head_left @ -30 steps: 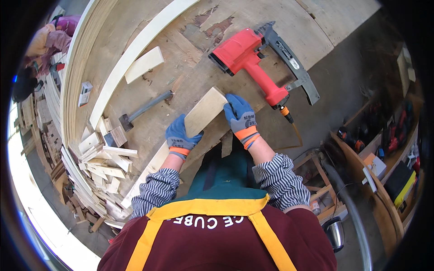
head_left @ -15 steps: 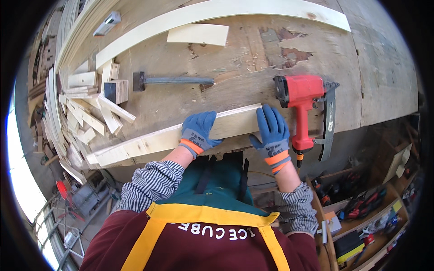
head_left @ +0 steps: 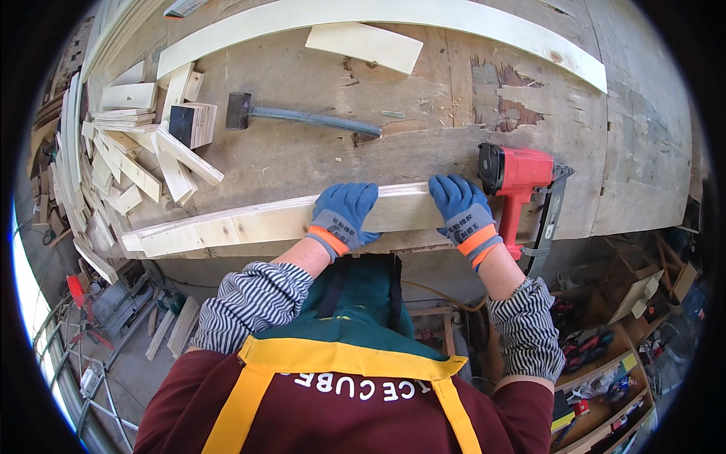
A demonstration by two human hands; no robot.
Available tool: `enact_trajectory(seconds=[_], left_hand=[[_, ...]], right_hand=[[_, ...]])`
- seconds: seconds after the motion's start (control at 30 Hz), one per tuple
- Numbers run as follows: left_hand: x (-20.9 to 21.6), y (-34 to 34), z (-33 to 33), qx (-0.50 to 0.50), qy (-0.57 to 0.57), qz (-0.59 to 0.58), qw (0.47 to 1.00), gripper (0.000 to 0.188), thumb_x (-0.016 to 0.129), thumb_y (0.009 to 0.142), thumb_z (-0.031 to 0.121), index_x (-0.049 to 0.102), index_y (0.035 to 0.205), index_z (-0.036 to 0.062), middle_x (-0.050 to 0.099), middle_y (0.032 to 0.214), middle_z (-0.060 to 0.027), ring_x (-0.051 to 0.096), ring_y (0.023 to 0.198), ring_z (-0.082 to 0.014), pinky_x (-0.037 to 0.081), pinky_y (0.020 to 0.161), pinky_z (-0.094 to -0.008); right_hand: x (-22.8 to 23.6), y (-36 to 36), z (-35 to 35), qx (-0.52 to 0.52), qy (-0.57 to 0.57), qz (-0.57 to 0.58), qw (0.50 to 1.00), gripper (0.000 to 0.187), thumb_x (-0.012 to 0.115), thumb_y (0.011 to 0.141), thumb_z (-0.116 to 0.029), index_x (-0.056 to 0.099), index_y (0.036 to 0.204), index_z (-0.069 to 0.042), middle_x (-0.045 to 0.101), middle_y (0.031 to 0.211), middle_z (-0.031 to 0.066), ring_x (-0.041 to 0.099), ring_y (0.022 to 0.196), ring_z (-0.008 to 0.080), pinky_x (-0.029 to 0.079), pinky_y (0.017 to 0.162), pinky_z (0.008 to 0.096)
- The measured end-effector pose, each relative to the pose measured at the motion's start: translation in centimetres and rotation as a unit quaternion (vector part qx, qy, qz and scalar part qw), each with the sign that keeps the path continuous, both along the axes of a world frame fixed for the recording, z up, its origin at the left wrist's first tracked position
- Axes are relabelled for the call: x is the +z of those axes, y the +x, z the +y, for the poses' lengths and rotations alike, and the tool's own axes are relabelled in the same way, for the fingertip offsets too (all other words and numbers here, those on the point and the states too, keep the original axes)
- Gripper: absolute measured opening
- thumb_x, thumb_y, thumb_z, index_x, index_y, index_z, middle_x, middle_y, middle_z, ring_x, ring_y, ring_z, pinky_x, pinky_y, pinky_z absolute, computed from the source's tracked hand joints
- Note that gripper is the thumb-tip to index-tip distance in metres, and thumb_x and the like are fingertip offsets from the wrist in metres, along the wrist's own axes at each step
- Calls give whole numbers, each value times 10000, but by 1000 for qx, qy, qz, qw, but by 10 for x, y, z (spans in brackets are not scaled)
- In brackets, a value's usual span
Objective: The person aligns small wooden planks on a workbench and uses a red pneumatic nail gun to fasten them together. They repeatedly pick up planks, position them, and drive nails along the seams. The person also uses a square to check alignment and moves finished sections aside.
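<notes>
A long pale wooden board [head_left: 257, 225], apparently of stacked strips, lies along the near edge of the bench. My left hand [head_left: 344, 216], in a blue and grey work glove, wraps its fingers over the board's far edge near the middle. At the board's right end my right hand [head_left: 461, 208], gloved the same way, curls over the top edge and grips it. Just right of that hand rests a red nail gun [head_left: 518, 185] with a grey magazine. Beyond the board lies a hammer [head_left: 302, 117] with a dark head and grey handle.
Offcuts [head_left: 136, 147] and a dark-faced wood block [head_left: 193, 125] are heaped at the left. A long pale strip [head_left: 378, 13] arcs across the far side, with a short flat piece [head_left: 367, 47] beside it. An open wooden tool box [head_left: 605, 393] stands below right.
My right hand has closed from spread fingers onto the board's right end. The view has shifted; the bench items appear slightly displaced. My left hand still grips the board.
</notes>
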State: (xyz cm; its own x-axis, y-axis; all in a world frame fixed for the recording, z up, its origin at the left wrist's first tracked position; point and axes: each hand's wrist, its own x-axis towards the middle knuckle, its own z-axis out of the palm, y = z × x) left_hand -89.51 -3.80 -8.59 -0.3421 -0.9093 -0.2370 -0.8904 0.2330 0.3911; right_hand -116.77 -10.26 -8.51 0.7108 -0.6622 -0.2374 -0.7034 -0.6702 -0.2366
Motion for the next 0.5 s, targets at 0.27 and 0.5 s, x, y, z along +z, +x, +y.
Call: enact_trajectory(seconds=[0.27, 0.5], left_hand=[[-2, -2, 0, -12, 1, -14, 1000, 763, 747, 669, 519, 532, 1269, 100, 605, 1188, -106, 594, 1054, -298, 452, 948, -430], [-4, 0, 0, -7, 4, -19, 1000, 783, 751, 655, 528, 521, 1271, 102, 600, 1206, -102, 589, 1070, -294, 452, 949, -438]], right_hand=[[31, -2, -6, -24, 10, -6, 1000, 940, 840, 609, -352, 425, 1415, -103, 483, 1375, 99, 493, 1239, 295, 438, 1022, 416], [18, -82, 58, -451, -116, -135, 874, 807, 766, 787, -353, 408, 1420, -2, 583, 1271, 244, 569, 1120, 428, 462, 977, 478]])
